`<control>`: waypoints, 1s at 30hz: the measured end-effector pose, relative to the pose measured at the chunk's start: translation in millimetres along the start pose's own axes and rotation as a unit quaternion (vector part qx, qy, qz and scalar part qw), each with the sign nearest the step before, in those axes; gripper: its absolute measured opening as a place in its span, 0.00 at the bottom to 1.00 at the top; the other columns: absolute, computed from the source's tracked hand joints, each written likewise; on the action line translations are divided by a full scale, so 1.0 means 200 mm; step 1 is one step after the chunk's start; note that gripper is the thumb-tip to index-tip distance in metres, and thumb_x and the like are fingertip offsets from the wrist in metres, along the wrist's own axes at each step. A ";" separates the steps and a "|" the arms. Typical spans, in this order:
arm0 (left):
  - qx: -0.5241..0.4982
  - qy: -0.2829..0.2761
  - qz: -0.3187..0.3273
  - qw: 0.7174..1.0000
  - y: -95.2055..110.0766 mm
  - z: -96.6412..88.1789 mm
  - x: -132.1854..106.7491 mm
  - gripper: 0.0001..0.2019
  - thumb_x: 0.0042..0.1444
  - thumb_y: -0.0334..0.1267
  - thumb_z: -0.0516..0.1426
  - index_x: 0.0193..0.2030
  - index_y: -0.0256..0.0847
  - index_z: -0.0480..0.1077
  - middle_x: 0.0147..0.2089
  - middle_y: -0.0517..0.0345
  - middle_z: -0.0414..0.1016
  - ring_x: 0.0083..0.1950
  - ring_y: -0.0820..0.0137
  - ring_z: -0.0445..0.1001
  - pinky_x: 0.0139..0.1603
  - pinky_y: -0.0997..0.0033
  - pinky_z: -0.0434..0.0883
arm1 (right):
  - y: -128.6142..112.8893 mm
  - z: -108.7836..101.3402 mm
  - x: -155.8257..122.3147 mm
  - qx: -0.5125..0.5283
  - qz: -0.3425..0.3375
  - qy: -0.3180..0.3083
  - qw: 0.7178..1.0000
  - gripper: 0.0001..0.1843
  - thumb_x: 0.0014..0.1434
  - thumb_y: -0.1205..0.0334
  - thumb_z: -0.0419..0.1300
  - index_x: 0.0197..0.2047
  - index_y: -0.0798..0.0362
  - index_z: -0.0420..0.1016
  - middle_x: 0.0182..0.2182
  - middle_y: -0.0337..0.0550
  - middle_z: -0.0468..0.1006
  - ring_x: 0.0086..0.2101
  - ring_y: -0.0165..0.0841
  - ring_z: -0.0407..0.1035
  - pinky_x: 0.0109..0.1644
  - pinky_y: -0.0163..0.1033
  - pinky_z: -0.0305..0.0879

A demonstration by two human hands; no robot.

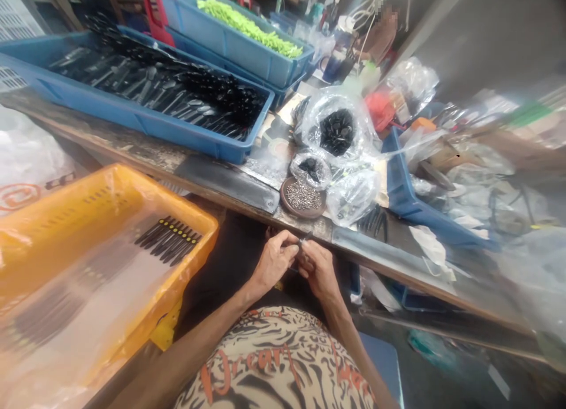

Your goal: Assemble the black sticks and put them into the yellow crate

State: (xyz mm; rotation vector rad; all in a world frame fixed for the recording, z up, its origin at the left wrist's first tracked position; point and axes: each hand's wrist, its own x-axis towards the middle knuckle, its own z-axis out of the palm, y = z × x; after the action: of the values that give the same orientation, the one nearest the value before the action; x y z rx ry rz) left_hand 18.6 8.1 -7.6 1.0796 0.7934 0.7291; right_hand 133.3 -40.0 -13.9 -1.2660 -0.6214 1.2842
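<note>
just below the tabletop [221,188] edge, left hand [274,260] and right hand [318,269] close together, fingers [288,248] of both pinching a small metal part [303,241], brown dish [305,213] of metal bits [303,195] just beyond, yellow crate [168,197] at left

Left hand [275,260]: bare, back upward, fingers curled inward. Right hand [317,269]: bare, fingers curled, close beside left, fingertips meeting in pinch. Left forearm [198,338]: long diagonal from lower left. Right forearm [349,338]: steeper, angled inward to wrist.
</note>
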 end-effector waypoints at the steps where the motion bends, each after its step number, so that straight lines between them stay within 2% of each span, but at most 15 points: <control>1: 0.000 0.001 -0.001 1.000 0.00 0.00 0.00 0.04 0.49 0.34 0.53 0.32 0.37 0.64 0.17 0.68 0.59 0.19 0.80 0.55 0.19 0.81 0.54 | 0.00 0.00 0.00 0.000 0.001 0.000 1.000 0.16 0.54 0.54 0.62 0.24 0.54 0.62 0.18 0.28 0.51 0.18 0.21 0.41 0.17 0.28 0.42; 12: -0.022 -0.009 -0.001 1.000 0.04 0.01 -0.01 0.04 0.51 0.35 0.53 0.32 0.38 0.63 0.17 0.69 0.57 0.18 0.81 0.55 0.17 0.83 0.52 | -0.04 0.02 -0.03 -0.007 -0.015 0.006 1.000 0.15 0.53 0.51 0.61 0.26 0.53 0.64 0.18 0.30 0.55 0.17 0.22 0.43 0.16 0.29 0.44; 17: -0.070 -0.028 -0.006 0.997 0.08 0.03 -0.04 0.07 0.52 0.39 0.55 0.34 0.38 0.63 0.18 0.68 0.59 0.18 0.81 0.56 0.16 0.83 0.51 | -0.09 0.03 -0.07 0.011 -0.042 -0.005 0.999 0.14 0.55 0.53 0.60 0.27 0.55 0.68 0.18 0.32 0.60 0.17 0.21 0.46 0.17 0.29 0.44; 20: -0.113 -0.031 0.010 0.993 0.11 0.04 -0.05 0.07 0.54 0.39 0.55 0.35 0.37 0.63 0.20 0.66 0.62 0.19 0.81 0.57 0.16 0.83 0.53 | -0.11 0.03 -0.10 0.017 -0.044 -0.013 0.999 0.12 0.55 0.54 0.60 0.30 0.55 0.69 0.18 0.34 0.64 0.17 0.22 0.51 0.17 0.28 0.45; 23: -0.158 -0.043 0.025 0.986 0.13 0.06 -0.06 0.07 0.55 0.39 0.54 0.35 0.37 0.63 0.20 0.65 0.63 0.17 0.81 0.56 0.16 0.82 0.54 | -0.13 0.04 -0.12 0.014 -0.040 -0.034 0.999 0.12 0.56 0.54 0.59 0.31 0.55 0.68 0.19 0.36 0.67 0.17 0.23 0.55 0.18 0.29 0.45; 26: -0.169 -0.044 0.045 0.984 0.16 0.07 -0.06 0.07 0.57 0.39 0.53 0.36 0.37 0.63 0.19 0.65 0.64 0.16 0.81 0.57 0.17 0.81 0.57 | -0.13 0.03 -0.13 0.001 -0.047 -0.078 0.996 0.13 0.59 0.53 0.57 0.31 0.55 0.69 0.21 0.38 0.69 0.18 0.23 0.53 0.19 0.29 0.48; 30: -0.161 0.003 0.063 0.985 0.19 0.08 -0.06 0.07 0.57 0.40 0.53 0.37 0.38 0.63 0.21 0.65 0.66 0.17 0.79 0.60 0.19 0.79 0.61 | -0.11 0.02 -0.13 -0.020 -0.021 -0.134 0.991 0.17 0.58 0.49 0.57 0.31 0.56 0.70 0.20 0.35 0.64 0.19 0.24 0.54 0.20 0.30 0.53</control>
State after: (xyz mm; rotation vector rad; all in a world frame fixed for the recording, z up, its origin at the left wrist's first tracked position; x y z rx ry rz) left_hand 21.5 0.9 34.6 0.8401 0.5901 0.9333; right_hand 130.7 -58.9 15.7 -1.1146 -0.8630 1.4256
